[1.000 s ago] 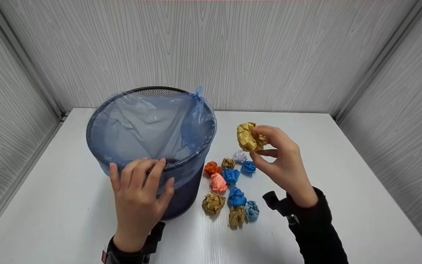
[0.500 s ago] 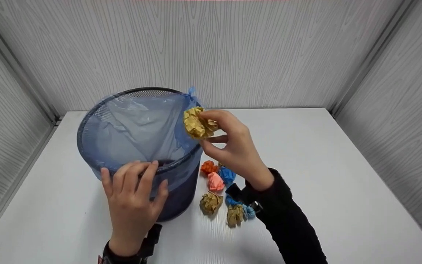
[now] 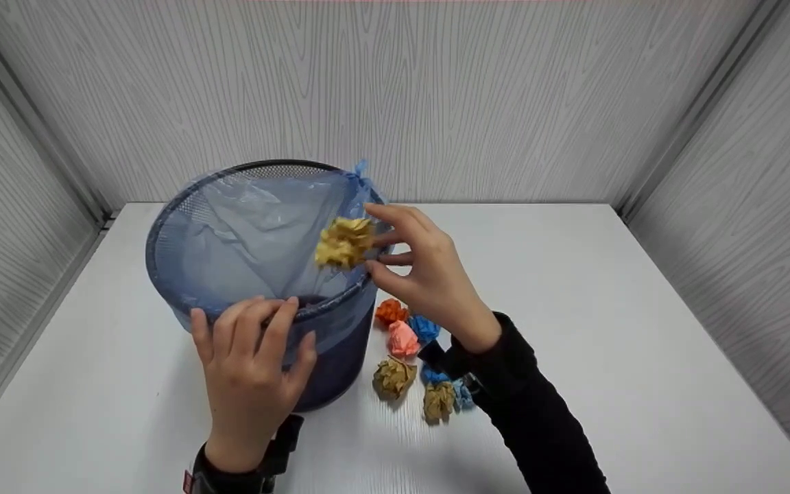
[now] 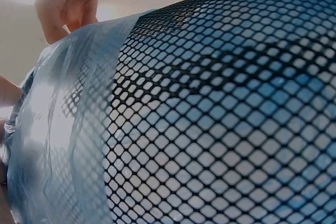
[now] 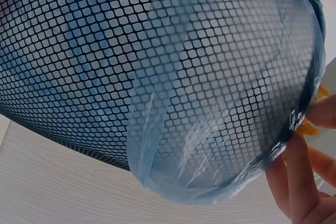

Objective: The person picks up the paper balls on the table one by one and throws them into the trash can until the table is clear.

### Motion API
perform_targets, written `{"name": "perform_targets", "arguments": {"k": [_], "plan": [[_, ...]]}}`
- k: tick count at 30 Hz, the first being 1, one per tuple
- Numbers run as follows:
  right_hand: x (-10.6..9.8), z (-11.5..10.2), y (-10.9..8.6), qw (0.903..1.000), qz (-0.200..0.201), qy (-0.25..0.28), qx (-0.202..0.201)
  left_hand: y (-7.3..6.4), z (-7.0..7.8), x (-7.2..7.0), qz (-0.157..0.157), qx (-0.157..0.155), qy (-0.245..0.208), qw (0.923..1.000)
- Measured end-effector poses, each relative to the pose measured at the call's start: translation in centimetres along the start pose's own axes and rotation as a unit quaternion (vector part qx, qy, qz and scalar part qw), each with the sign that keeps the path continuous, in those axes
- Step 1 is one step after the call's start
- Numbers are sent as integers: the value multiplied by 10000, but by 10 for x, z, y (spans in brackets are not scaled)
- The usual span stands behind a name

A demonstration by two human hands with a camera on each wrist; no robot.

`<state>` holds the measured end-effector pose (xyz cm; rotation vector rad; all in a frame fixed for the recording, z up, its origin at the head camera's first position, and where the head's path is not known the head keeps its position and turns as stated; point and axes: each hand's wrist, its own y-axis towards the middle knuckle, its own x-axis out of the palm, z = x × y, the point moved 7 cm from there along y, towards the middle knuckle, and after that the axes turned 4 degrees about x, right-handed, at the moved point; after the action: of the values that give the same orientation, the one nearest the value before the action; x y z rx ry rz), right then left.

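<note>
A mesh wastebasket lined with a translucent blue bag stands tilted toward me at the left. My left hand holds its near rim, fingers over the edge and thumb outside. A crumpled gold paper ball, blurred, hangs in the air over the basket's mouth. Just right of it is my right hand, fingers spread apart and free of the ball, beside the right rim. In the right wrist view, orange-gold bits of the ball show beyond the rim, between the fingers.
Right of the basket, several crumpled paper balls lie on the white table: orange, pink, brown and blue ones, partly hidden by the right forearm. The bag is knotted at the back rim. Grey wood-grain panels enclose the table.
My right hand has moved left to the basket with the gold paper ball and let go of it; the ball is now apart from the fingers. My left hand stays at the rim.
</note>
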<state>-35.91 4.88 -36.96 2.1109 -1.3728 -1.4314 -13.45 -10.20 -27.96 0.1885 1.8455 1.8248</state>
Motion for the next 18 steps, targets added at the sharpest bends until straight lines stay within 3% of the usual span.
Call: {"name": "perform_targets", "arguments": {"k": [2,6,7,8,13,15,18], "plan": [[-15,-43,6,9996,-109,246,114,0,0,-1,40,1,-1,10000],[-35,-96,10,9966,-243,748,260,0,-1,-2,72,-8,-3,10000],[-37,-100,10,9959,-207,861,204,1,-1,-2,73,-12,-3,10000],[-35,-91,7,9954,-158,942,46,1,-1,-1,62,-13,-1,10000],[-51,-131,6,9977,-137,661,-111,0,0,0,29,-26,-4,10000],[-61,-156,6,9986,-227,474,29,0,0,0,28,-27,1,10000],[-68,-167,0,9995,-230,214,-11,0,1,0,58,-27,0,10000]]}}
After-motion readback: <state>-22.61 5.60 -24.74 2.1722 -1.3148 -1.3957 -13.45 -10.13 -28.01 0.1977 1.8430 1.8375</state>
